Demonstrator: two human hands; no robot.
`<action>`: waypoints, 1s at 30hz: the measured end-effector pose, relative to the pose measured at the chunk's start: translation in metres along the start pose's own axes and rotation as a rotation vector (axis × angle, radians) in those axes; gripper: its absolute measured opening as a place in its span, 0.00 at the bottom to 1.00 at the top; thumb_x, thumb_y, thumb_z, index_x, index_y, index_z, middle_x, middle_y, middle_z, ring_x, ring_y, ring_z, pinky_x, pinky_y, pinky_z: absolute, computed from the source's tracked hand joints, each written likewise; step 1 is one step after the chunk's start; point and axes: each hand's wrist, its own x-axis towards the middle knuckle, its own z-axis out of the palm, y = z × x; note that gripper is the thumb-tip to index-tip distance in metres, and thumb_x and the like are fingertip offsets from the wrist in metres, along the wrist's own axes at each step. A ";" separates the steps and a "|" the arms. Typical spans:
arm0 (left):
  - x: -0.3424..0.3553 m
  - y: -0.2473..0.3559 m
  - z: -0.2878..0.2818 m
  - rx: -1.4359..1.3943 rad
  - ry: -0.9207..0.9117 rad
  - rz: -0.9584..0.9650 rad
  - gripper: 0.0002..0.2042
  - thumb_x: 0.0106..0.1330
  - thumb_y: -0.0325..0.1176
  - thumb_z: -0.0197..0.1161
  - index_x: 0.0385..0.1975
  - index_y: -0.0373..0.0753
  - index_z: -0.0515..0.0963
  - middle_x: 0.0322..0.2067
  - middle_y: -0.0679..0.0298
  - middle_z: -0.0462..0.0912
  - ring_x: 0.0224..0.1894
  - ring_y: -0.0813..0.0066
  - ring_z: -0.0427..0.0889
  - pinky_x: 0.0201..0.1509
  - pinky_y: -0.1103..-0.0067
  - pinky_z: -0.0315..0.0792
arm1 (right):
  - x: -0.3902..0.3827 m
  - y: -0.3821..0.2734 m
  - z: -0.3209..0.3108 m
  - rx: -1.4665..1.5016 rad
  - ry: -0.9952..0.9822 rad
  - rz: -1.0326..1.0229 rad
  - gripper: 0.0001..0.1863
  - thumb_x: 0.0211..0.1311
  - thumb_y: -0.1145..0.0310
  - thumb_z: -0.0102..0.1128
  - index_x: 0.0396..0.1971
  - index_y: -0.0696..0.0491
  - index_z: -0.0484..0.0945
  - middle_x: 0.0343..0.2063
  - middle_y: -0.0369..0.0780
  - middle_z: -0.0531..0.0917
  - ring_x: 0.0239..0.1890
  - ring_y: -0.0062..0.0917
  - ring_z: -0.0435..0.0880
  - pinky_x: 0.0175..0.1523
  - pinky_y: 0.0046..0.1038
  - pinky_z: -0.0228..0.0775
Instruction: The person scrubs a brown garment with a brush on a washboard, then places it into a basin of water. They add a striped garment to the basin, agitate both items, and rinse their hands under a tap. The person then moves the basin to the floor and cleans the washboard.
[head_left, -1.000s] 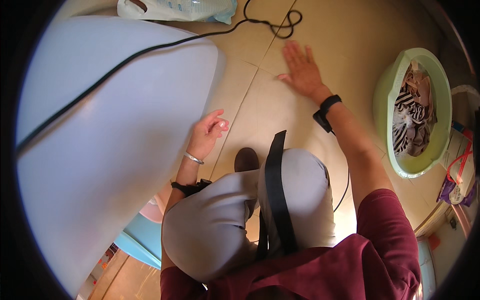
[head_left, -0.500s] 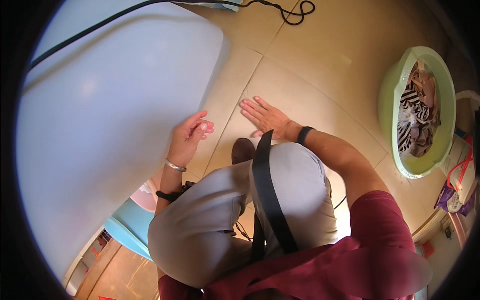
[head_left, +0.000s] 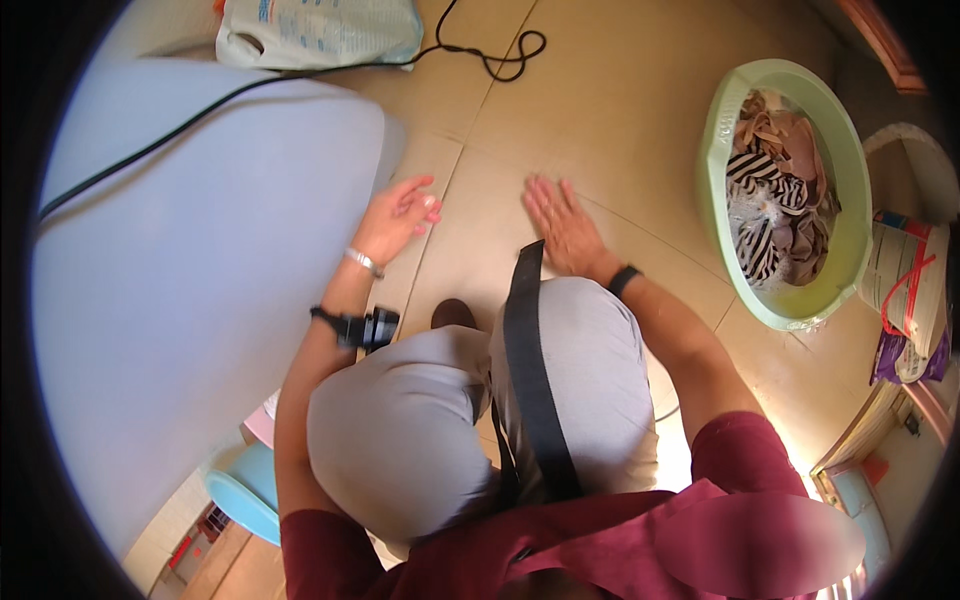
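My left hand (head_left: 398,218) hovers beside the rounded edge of a large pale blue-white surface (head_left: 230,220). Its fingers are loosely bent and apart, with nothing in them. Over my right knee, my right hand (head_left: 566,232) stretches forward with its fingers out, holding nothing. A light green basin (head_left: 716,190) stands to my right, beyond both hands. Wet clothes (head_left: 780,190) lie in it, some striped black and white, some brownish pink, with suds among them.
A black cable (head_left: 190,122) crosses the pale surface and loops on the tiled floor (head_left: 610,110). At the far left lies a white plastic bag (head_left: 320,35). A white bucket (head_left: 905,270) stands right of the basin; a light blue basin (head_left: 245,490) sits low left.
My view has shifted, showing more of the white bag and bucket. My right hand has moved away from my left and turned its fingers more forward. Both hands remain without anything in them.
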 end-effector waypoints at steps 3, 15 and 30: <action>0.073 0.036 0.007 0.042 0.062 -0.044 0.30 0.80 0.38 0.61 0.75 0.31 0.62 0.54 0.51 0.84 0.48 0.64 0.89 0.46 0.73 0.85 | -0.039 0.009 -0.015 -0.005 -0.051 0.207 0.58 0.67 0.26 0.45 0.77 0.66 0.56 0.80 0.56 0.54 0.83 0.48 0.47 0.84 0.55 0.34; 0.137 0.234 -0.023 -0.686 0.056 0.725 0.21 0.86 0.44 0.46 0.54 0.27 0.73 0.59 0.33 0.76 0.62 0.35 0.79 0.74 0.45 0.69 | -0.031 0.054 -0.015 -0.167 0.177 0.766 0.55 0.71 0.33 0.51 0.77 0.68 0.52 0.80 0.58 0.51 0.84 0.50 0.42 0.83 0.57 0.30; -0.031 0.223 -0.048 -0.631 0.220 1.076 0.24 0.85 0.42 0.41 0.61 0.22 0.66 0.63 0.31 0.70 0.70 0.40 0.70 0.75 0.52 0.65 | 0.304 0.138 -0.033 -0.035 0.191 0.540 0.49 0.76 0.34 0.44 0.82 0.54 0.48 0.82 0.53 0.46 0.85 0.43 0.37 0.84 0.52 0.25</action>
